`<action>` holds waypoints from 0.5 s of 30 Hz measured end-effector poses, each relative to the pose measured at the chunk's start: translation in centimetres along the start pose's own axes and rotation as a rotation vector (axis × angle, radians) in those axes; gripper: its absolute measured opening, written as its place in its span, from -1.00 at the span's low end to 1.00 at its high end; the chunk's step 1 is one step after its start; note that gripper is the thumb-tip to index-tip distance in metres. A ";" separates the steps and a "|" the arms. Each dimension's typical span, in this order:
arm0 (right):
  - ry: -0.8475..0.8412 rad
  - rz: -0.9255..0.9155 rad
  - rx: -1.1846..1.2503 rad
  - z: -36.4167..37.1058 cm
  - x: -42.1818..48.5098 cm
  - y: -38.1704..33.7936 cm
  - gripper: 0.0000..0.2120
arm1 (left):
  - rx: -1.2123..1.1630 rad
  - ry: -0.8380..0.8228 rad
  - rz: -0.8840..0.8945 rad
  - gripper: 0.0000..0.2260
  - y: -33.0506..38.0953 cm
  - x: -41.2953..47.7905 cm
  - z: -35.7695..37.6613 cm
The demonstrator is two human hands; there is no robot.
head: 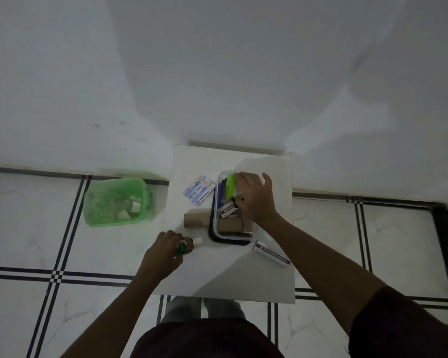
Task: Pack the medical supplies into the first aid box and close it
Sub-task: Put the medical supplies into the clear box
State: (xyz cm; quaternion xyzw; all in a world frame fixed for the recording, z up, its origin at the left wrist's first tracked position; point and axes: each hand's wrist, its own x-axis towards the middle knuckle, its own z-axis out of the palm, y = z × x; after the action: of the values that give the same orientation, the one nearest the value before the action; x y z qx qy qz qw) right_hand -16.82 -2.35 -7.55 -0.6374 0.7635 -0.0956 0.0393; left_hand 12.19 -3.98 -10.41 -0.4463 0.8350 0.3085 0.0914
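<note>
The small white square tabletop (189,275) carries the supplies within reach. The clear plastic first aid box (233,236) sits open on its dark lid, so packing is unfinished. The right hand (254,197) presses items inside, fingers spread loosely beside a bright green object (230,184). The left hand (166,250) grips a small green bottle (183,248). The blue-and-white packets (199,193) read "ANTISEPTIC BANDAGE"; the long ointment carton (271,254) outside has unreadable print.
</note>
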 end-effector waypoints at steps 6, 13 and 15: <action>-0.060 0.031 -0.033 0.7 -0.4 0.4 -0.55 | -0.031 0.148 0.095 -0.56 0.6 0.0 -2.7; -0.077 0.114 -0.038 -1.0 -1.0 2.0 -0.36 | -0.068 0.309 0.358 -0.60 7.4 4.0 -7.0; -0.049 0.141 -0.022 -1.6 -2.1 3.2 -0.34 | -0.024 0.245 0.395 -0.60 9.5 5.6 -7.1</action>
State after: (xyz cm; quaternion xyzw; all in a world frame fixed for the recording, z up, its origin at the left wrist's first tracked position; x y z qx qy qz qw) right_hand -19.79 0.45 -6.71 -0.5846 0.8063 -0.0686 0.0575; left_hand 2.15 -8.21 -3.05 -0.3094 0.9073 0.2740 -0.0780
